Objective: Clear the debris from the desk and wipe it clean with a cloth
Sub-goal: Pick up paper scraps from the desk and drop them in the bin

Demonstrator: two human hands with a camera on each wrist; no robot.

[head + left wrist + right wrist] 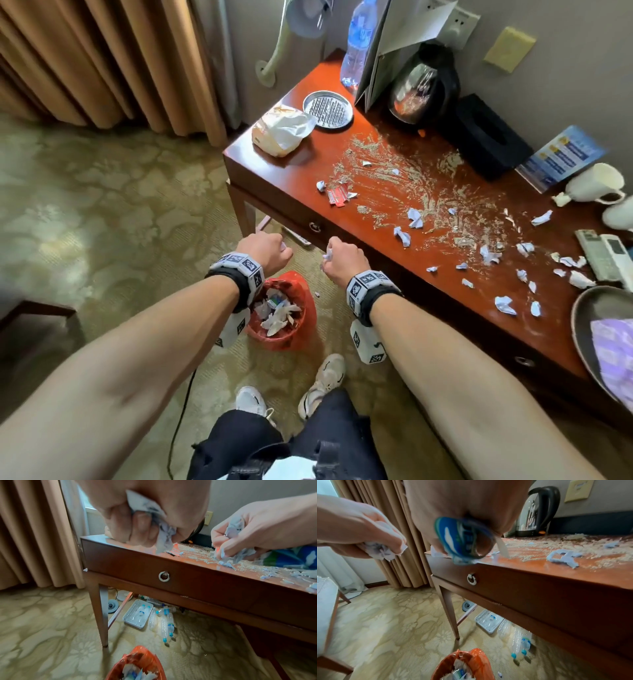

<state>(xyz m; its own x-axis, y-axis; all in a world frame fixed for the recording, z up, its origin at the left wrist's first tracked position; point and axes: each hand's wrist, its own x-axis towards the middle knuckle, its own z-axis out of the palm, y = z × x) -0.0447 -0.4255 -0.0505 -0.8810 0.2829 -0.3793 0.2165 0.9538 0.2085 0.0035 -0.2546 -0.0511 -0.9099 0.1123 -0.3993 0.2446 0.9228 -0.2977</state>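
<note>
My left hand (pixel 270 250) and right hand (pixel 339 258) are both fists in front of the desk's front edge, above an orange-lined bin (pixel 306 329) on the carpet. The left hand (pixel 140 520) grips crumpled white paper (pixel 163 534). The right hand (pixel 471 513) grips a blue-green wrapper (pixel 464 543) together with paper scraps. The red-brown desk (pixel 274 171) is strewn with pale crumbs (pixel 411 178), several crumpled paper bits (pixel 414 217) and a red wrapper (pixel 339 196). A purple cloth (pixel 613 356) lies in a grey basin (pixel 582 315) at the desk's right end.
On the desk stand a water bottle (pixel 358 44), a black kettle (pixel 424 89), a metal tray (pixel 327 109), a bagged bun (pixel 282 130), a black tissue box (pixel 489 137), white mugs (pixel 596 183) and remotes (pixel 606 257). Empty bottles (pixel 164 622) lie under the desk.
</note>
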